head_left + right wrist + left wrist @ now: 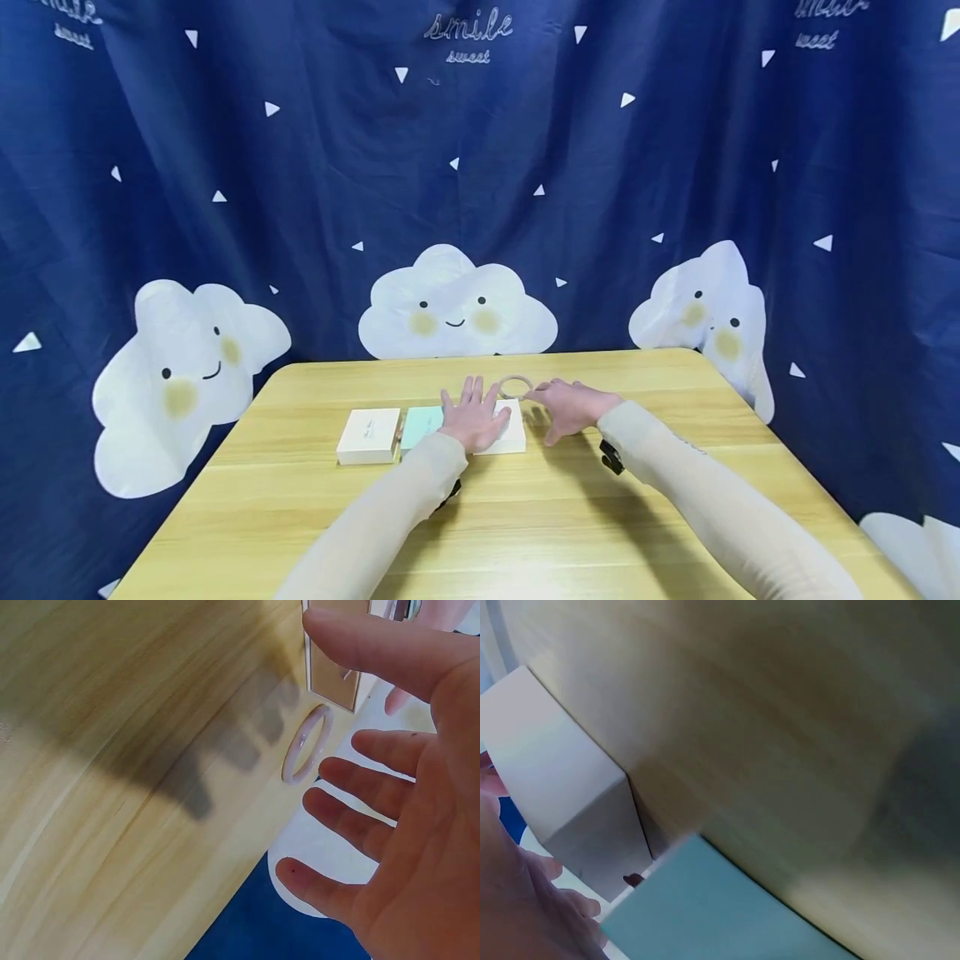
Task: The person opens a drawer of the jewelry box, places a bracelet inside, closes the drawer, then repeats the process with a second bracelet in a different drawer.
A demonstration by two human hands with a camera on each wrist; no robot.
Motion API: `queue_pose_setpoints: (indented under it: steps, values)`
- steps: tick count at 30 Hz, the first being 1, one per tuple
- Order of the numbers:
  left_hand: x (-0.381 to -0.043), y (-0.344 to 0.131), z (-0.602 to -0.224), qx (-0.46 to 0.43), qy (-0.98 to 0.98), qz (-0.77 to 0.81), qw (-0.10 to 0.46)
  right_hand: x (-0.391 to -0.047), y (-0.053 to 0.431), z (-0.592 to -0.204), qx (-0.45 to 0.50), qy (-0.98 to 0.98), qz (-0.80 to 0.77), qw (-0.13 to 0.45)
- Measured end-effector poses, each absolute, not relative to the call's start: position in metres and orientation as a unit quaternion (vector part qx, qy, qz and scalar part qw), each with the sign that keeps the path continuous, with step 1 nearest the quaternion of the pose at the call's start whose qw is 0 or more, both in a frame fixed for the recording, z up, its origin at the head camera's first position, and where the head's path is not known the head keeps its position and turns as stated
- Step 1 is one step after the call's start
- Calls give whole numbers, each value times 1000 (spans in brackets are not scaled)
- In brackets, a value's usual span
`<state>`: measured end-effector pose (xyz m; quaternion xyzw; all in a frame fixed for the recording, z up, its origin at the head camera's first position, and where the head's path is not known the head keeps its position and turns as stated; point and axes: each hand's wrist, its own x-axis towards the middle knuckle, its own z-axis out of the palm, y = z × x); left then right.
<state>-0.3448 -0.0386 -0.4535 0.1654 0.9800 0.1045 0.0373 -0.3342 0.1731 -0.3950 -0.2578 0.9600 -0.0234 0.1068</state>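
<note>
My left hand [472,421] is spread flat over the right-hand white box [514,435] and the edge of the teal box [420,423]. In the left wrist view its fingers pass along the far side of the white box [555,750]; whether they touch it I cannot tell. A pale pinkish bangle [290,763] lies flat on the table just behind that box. My right hand [572,408] hovers beside the box and bangle, holding nothing. Its fingers are apart and nearly straight in the right wrist view, with the bangle beyond the fingertips.
Another white box [369,435] with small lettering stands left of the teal one. All sit in a row on the wooden table [300,517]. A dark blue curtain [480,200] with cloud prints hangs behind the table's far edge.
</note>
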Motion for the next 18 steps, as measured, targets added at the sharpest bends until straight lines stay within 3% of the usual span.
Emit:
queue_pose_setpoints:
  steps: [18]
  values:
    - [-351, -32, -468, 166, 981, 91, 43, -343, 182, -409, -269, 957, -52, 95]
